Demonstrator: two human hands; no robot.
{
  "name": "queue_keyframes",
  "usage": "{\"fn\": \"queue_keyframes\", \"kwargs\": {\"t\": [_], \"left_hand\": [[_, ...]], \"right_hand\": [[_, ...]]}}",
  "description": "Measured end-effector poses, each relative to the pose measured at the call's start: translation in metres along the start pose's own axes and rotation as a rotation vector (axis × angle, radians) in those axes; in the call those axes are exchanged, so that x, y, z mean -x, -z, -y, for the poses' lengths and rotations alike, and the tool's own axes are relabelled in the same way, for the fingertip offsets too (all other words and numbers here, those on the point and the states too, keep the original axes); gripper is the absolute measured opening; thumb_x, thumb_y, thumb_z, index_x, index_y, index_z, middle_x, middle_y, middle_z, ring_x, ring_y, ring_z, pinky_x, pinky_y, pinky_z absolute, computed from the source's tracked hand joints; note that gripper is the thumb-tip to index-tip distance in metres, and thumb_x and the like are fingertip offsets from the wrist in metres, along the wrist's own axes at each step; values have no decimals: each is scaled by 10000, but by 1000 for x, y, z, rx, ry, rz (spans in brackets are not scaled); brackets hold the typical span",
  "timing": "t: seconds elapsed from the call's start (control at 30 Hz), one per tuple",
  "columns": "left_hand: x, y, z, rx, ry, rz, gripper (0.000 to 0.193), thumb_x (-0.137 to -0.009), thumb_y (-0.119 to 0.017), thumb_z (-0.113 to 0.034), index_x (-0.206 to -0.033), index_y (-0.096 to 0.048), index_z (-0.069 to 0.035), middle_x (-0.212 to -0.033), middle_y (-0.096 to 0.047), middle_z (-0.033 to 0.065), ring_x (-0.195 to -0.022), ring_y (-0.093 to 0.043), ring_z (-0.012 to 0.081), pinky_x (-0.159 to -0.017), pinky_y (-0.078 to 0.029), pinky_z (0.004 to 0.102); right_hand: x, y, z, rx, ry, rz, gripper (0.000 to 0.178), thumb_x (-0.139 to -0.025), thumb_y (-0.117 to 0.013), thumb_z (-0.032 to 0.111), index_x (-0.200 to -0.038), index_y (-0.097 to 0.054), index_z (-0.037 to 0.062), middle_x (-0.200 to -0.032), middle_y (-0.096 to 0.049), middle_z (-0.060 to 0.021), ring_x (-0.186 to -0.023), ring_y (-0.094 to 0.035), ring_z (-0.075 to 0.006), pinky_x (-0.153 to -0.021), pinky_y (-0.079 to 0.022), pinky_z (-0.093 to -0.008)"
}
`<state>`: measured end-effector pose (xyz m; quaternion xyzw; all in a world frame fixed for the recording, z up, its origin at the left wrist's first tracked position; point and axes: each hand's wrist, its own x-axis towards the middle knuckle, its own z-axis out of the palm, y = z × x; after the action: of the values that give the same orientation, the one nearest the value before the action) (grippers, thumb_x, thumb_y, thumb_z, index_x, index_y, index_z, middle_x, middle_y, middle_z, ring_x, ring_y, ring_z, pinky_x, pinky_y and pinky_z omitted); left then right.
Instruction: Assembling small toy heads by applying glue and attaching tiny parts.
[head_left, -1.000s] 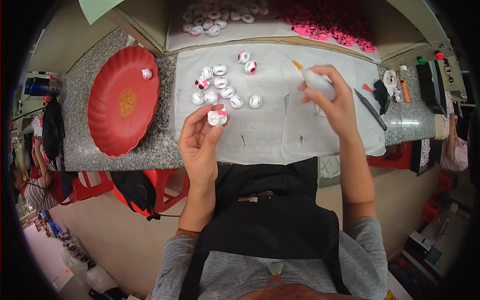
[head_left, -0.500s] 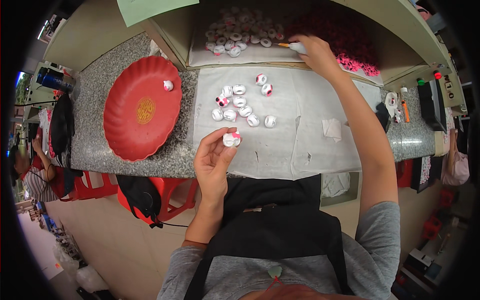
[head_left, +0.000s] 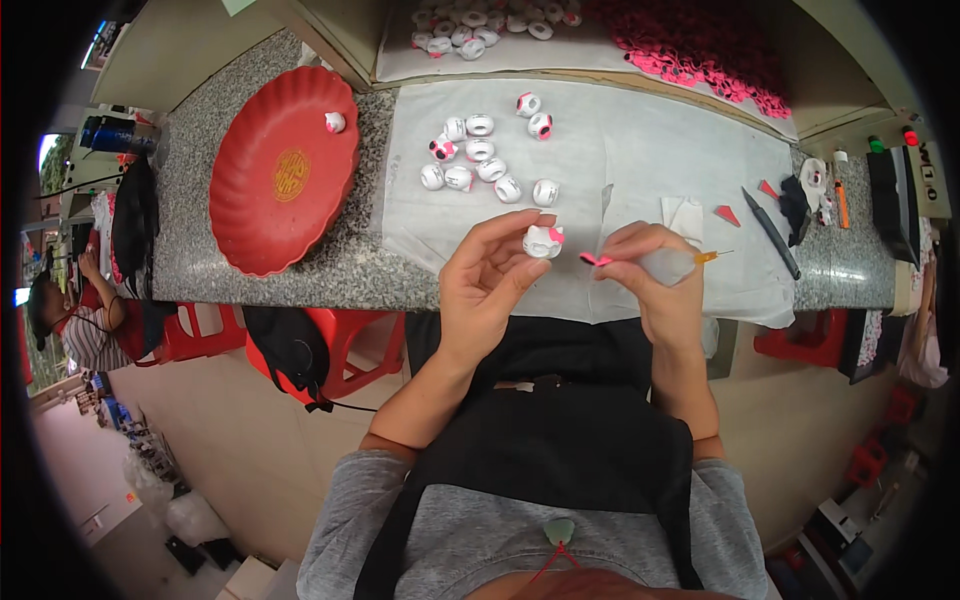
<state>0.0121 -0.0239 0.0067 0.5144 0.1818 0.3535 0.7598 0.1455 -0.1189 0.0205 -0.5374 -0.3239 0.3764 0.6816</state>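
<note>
Nearest the body, over the front edge of the bench, the left hand (head_left: pixel 490 280) pinches a small white cat-shaped figurine with a pink bow (head_left: pixel 543 241) between thumb and fingertips, holding it up in the air just above the grey paper sheet (head_left: pixel 640 150). Just beside it, the right hand (head_left: pixel 655 275) is curled around a clear squeeze bottle with an orange nozzle (head_left: pixel 678 262) and also pinches a tiny pink bow piece (head_left: pixel 597 259) at its fingertips, close to the figurine but not touching it.

Beyond the hands, on the sheet, lies a loose cluster of white round figurines with pink and black marks (head_left: pixel 480 155). To the right rest a black-handled knife (head_left: pixel 770 232) and small red scraps (head_left: pixel 727 214). To the left, on the speckled grey stone bench (head_left: pixel 190 210), sits a red scalloped plastic plate (head_left: pixel 280 170) carrying one small white figurine (head_left: pixel 335 122). Farthest off, a tray holds more white pieces (head_left: pixel 480 25) and a heap of pink bows (head_left: pixel 700 50).
</note>
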Motion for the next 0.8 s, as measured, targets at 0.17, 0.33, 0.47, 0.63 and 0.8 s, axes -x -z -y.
{"fn": "queue_keyframes", "kwargs": {"t": [0.17, 0.33, 0.47, 0.63, 0.8], "left_hand": [[4, -7, 6, -231, -52, 97, 311, -725, -491, 69, -1029, -434, 37, -1019, -491, 167, -896, -507, 175, -744, -420, 257], [3, -10, 7, -482, -196, 176, 284, -700, -484, 97, -977, -490, 34, -1015, -493, 170, -896, -506, 180, -727, -428, 257], [3, -9, 5, -532, -182, 203, 285, -696, -494, 94, -974, -492, 32, -1012, -494, 173, -900, -505, 188, -725, -433, 264], [5, -9, 5, -351, -114, 178, 285, -693, -524, 70, -974, -481, 52, -996, -500, 181, -891, -506, 195, -752, -415, 269], [8, -8, 2, -104, 41, 143, 255, -706, -529, 39, -955, -479, 56, -996, -497, 188, -899, -504, 202, -784, -400, 286]], "right_hand": [[12, -4, 2, -163, -79, 4, 82, -653, -593, -53, -706, -538, -24, -708, -552, -90, -638, -525, -130, -598, -431, -230], [14, -1, -3, -156, -113, 6, 104, -644, -567, -87, -710, -511, -30, -712, -519, -119, -618, -522, -163, -557, -439, -245], [15, -1, -9, -165, -123, -24, 101, -647, -564, -86, -711, -512, -28, -712, -518, -113, -619, -517, -152, -549, -433, -241], [17, -4, -11, -58, -48, -19, 131, -648, -575, -73, -747, -507, -21, -713, -518, -97, -631, -509, -132, -560, -417, -225], [18, -9, -13, -83, 36, -59, 241, -643, -602, -47, -849, -483, -10, -714, -521, -76, -625, -500, -108, -565, -407, -209]]}}
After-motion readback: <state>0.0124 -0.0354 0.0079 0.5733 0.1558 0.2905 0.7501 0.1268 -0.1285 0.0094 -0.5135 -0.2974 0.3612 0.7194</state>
